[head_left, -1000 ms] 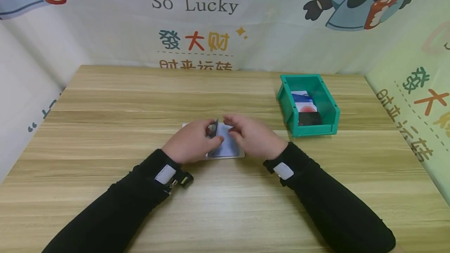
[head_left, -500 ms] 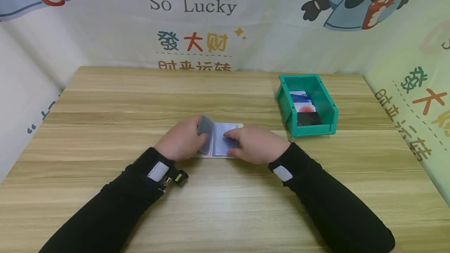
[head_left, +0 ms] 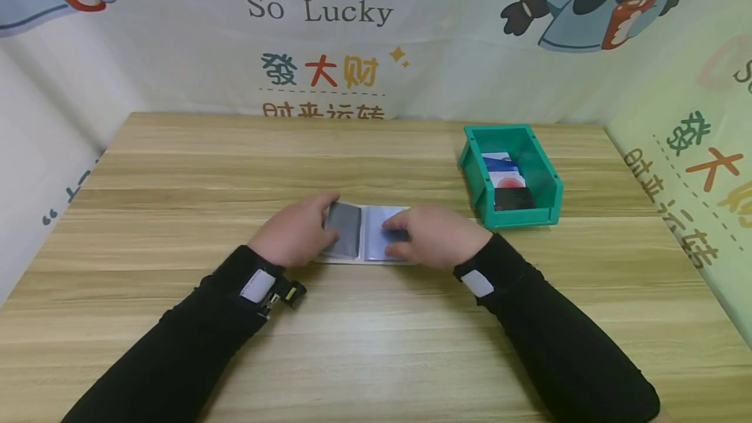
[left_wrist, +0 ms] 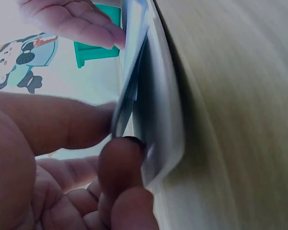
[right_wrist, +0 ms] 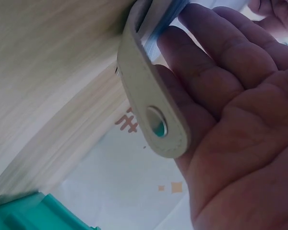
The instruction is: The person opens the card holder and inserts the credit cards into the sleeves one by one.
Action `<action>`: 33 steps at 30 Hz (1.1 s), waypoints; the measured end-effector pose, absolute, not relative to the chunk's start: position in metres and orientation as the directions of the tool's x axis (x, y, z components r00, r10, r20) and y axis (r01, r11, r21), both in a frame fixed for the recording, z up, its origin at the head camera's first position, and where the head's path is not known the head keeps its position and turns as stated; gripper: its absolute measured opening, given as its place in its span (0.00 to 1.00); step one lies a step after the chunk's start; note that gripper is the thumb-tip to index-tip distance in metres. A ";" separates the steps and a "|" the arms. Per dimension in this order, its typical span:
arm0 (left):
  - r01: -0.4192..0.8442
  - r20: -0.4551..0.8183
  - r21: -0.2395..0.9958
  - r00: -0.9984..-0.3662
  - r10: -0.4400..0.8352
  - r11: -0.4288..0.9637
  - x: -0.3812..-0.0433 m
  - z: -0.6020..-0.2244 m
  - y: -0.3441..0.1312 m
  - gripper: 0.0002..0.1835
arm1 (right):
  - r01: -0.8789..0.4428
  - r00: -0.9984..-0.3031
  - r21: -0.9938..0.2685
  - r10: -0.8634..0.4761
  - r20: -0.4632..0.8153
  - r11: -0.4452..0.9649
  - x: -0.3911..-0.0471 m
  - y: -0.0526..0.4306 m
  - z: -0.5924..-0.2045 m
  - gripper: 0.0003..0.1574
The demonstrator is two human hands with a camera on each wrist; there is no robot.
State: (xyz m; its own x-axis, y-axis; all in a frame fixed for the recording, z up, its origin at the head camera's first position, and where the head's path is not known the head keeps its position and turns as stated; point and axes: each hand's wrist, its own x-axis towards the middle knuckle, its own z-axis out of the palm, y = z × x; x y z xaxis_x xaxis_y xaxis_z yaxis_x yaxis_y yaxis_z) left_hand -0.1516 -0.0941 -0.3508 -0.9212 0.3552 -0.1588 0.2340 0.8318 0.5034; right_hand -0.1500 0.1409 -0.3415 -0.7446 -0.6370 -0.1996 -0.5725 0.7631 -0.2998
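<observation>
Two bare hands work over a small cream card holder [head_left: 362, 234], spread wide on the wood-grain table [head_left: 364, 344] near the middle of the scene, with a row of plastic sleeves on either side of its fold. The left hand [head_left: 296, 230] pinches the outer edge of the grey sleeve [head_left: 343, 230] between thumb and fingers; the left wrist view shows a gap between that leaf and the cover beneath it. The right hand [head_left: 437, 235] has its fingers extended and apart over the clear sleeve [head_left: 376, 240], gripping nothing; whether the fingertips press or only hover, I cannot tell.

Turning leaves looks like the step in hand. A light pinch at the very edge should lift one leaf without creasing the plastic, and flat fingertips on the right half would steady the holder against sliding. Thin leaves may cling together, so it pays to feel for a single one. The snap strap [right_wrist: 151, 100] juts out at the right end, beside the right hand's fingers, and could catch a finger. Farther right, the green bin [head_left: 523, 219] holds cards, well clear of both hands.
</observation>
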 end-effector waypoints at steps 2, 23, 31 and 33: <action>0.243 -0.158 0.494 -0.919 0.361 0.835 -0.152 -0.351 -0.094 0.34 | -0.563 -0.748 -0.313 -0.632 -0.202 0.765 -0.150 0.143 -0.341 0.26; 0.324 -0.135 0.381 -0.907 0.398 0.866 -0.150 -0.353 -0.092 0.41 | -0.513 -0.770 -0.389 -0.610 -0.186 0.765 -0.153 0.148 -0.334 0.23; 0.370 -0.150 0.307 -0.891 0.428 0.877 -0.149 -0.358 -0.092 0.50 | -0.477 -0.838 -0.487 -0.545 0.003 0.731 -0.154 0.173 -0.300 0.15; 0.377 -0.153 0.295 -0.888 0.433 0.878 -0.149 -0.358 -0.092 0.50 | -0.464 -0.871 -0.490 -0.481 0.100 0.738 -0.155 0.187 -0.290 0.11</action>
